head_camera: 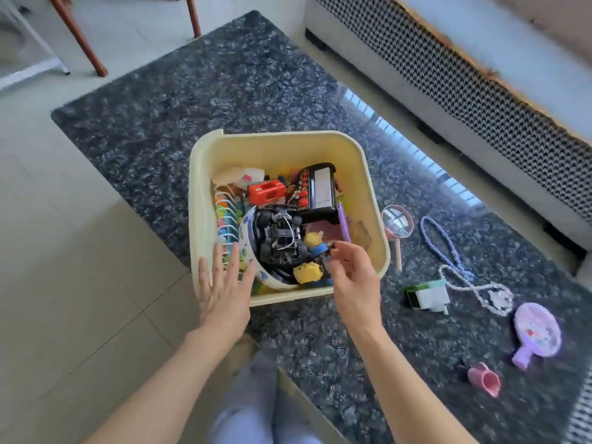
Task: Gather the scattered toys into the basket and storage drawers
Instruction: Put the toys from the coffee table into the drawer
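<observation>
A pale yellow basket (288, 142) stands on a dark speckled table, filled with several toys: a black toy truck (280, 238), a red block (266, 191), a black toy piano (318, 189) and a yellow block (308, 272). My left hand (222, 283) lies flat and open on the basket's near left rim. Over the near right corner, my right hand (350, 277) pinches a small dark toy piece (326, 256) in its fingertips. On the table to the right lie a magnifying glass (397, 222), a bead necklace (448, 251), a green-and-white block (427, 296), a purple hand mirror (536, 331) and a pink cup (485, 381).
A sofa (480, 75) with a houndstooth cover runs along the far right. Wooden chair legs (80, 36) stand on the tiled floor at the top left. My knees (256, 395) are just below the table's near edge.
</observation>
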Motion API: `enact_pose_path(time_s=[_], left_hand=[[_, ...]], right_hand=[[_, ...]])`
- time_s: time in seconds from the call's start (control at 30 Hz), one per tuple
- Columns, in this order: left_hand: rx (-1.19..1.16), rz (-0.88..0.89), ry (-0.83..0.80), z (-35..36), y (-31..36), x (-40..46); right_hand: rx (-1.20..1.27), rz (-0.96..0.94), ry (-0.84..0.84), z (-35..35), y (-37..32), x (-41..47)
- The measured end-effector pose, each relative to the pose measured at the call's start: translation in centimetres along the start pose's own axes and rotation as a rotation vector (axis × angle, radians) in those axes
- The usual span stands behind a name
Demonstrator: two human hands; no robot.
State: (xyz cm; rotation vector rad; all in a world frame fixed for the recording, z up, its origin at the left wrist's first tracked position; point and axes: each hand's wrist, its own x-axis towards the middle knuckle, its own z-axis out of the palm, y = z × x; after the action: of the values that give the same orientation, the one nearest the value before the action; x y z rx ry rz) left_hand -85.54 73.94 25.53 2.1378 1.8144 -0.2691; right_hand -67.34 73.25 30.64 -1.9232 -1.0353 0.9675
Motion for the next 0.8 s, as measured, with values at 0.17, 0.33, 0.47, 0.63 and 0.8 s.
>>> enact_pose_path(time_s=[0.17, 0.33, 0.47, 0.63, 0.8], left_hand=[[-0.144, 0.55, 0.171, 1.5, 7.8, 2.1], [-0.136, 0.554, -0.149, 1.0, 15.1, 3.6], [0.081, 0.649, -0.039, 1.5, 16.1, 5.7], [0.129, 0.779, 0.015, 3.1, 15.3, 7.1], [0.062, 0.731, 0.077, 3.9, 15.3, 6.9]], right_hand=[[0.026, 0.149, 0.297, -5.7, 3.8, -0.8], [-0.09, 0.354, 0.391, -10.7, 9.0, -1.1], [-0.212, 0.428, 0.249, -13.3, 12.8, 1.3], [-0.478, 0.395, 0.136, -14.7, 17.7, 6.8], [-0.757, 0.393, -0.021, -14.4, 21.6, 9.1]])
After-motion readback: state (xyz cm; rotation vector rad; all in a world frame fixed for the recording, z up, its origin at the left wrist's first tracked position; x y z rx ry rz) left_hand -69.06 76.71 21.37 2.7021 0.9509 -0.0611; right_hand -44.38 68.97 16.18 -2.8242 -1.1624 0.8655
